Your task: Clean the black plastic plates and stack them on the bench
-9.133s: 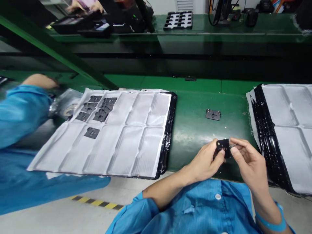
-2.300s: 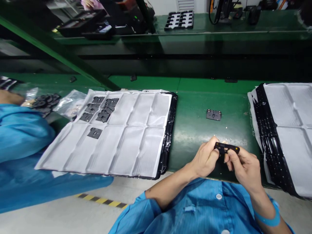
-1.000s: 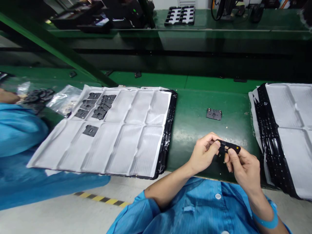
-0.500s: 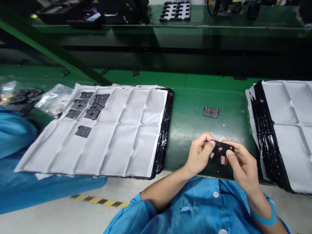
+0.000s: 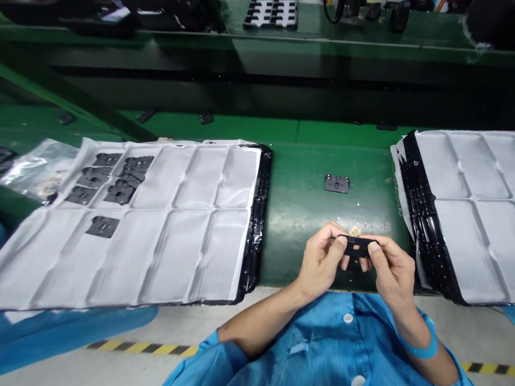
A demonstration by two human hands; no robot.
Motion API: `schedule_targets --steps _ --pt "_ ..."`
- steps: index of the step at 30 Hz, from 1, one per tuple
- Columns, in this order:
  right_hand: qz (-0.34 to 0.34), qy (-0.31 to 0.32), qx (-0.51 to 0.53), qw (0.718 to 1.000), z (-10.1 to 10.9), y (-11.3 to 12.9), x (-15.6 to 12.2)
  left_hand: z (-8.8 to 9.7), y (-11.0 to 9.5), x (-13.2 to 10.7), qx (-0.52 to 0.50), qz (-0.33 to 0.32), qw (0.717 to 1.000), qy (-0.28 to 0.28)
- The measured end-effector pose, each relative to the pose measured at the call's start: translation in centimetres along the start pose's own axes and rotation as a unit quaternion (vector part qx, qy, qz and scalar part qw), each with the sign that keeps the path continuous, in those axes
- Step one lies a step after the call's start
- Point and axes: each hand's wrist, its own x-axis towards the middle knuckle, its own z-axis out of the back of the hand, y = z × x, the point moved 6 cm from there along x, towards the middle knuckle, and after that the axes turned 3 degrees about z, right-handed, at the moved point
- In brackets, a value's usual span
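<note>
Between both hands I hold a small black plastic plate (image 5: 356,247) with a hole near its middle, just above the green bench. My left hand (image 5: 323,259) pinches its left end, thumb on top. At its right end, the thumb of my right hand (image 5: 392,266) presses on the face, with fingers behind. Beyond the hands a similar dark plate (image 5: 337,184) lies flat on the bench. A small heap of tiny pale pieces (image 5: 355,231) sits just behind the held plate, with a few loose specks around it.
To the left, a stack of white-lined trays (image 5: 185,230) carries several black plates (image 5: 102,226). Another tray stack (image 5: 462,214) with black edges stands at the right. A clear plastic bag (image 5: 40,169) lies far left. Behind runs a raised green shelf (image 5: 314,45); a blue sleeve (image 5: 80,332) shows lower left.
The view has shifted, so most things appear further left. Both hands still grip the black plate; my right thumb now covers its right end, where a yellow spot showed before.
</note>
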Motion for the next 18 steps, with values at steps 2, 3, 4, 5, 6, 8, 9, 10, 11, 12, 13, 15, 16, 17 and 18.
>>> schedule_targets --steps 2,3,4,5,6,8,9,10,11,12,13,15,16,17,18 --pt "-0.005 0.002 0.005 1.0 0.0 -0.2 0.0 0.1 0.0 -0.1 0.0 -0.011 1.0 0.001" --pt "-0.009 0.0 0.01 1.0 0.1 -0.2 0.0 0.0 -0.1 -0.1 -0.001 -0.018 1.0 0.002" --pt "-0.015 0.0 0.018 1.0 0.1 -0.4 0.0 0.0 -0.2 -0.1 -0.001 -0.024 1.0 0.005" --pt "-0.023 0.0 0.028 0.999 0.1 -0.5 0.1 0.0 -0.2 -0.2 -0.001 -0.031 1.0 0.008" --pt "-0.034 0.003 0.041 0.999 0.0 -0.7 0.1 0.0 -0.3 -0.2 0.001 -0.035 0.999 0.01" --pt "-0.059 0.015 0.073 0.996 0.0 -1.2 0.2 0.1 -0.5 -0.2 0.003 -0.039 0.999 0.011" --pt "-0.072 0.026 0.091 0.993 -0.1 -1.4 0.2 0.2 -0.5 -0.2 0.002 -0.037 0.999 0.012" --pt "-0.084 0.039 0.109 0.99 -0.2 -1.5 0.2 0.3 -0.5 -0.1 -0.001 -0.032 0.999 0.012" --pt "-0.094 0.052 0.126 0.986 -0.2 -1.7 0.2 0.3 -0.5 -0.1 -0.004 -0.024 1.0 0.014" --pt "-0.101 0.063 0.141 0.983 -0.3 -1.7 0.1 0.3 -0.4 -0.1 -0.005 -0.013 1.0 0.017" --pt "-0.106 0.072 0.152 0.98 -0.3 -1.7 0.1 0.4 -0.2 0.0 -0.006 -0.002 1.0 0.02" --pt "-0.11 0.076 0.158 0.978 -0.4 -1.6 0.0 0.4 0.0 0.0 -0.002 0.019 1.0 0.021" --pt "-0.111 0.072 0.155 0.979 -0.3 -1.5 -0.1 0.5 0.1 0.0 0.0 0.026 0.999 0.02" --pt "-0.111 0.068 0.151 0.98 -0.4 -1.5 -0.1 0.5 0.1 0.0 0.001 0.032 0.999 0.02" --pt "-0.11 0.063 0.146 0.981 -0.4 -1.4 -0.2 0.5 0.2 0.0 0.001 0.035 0.999 0.019"
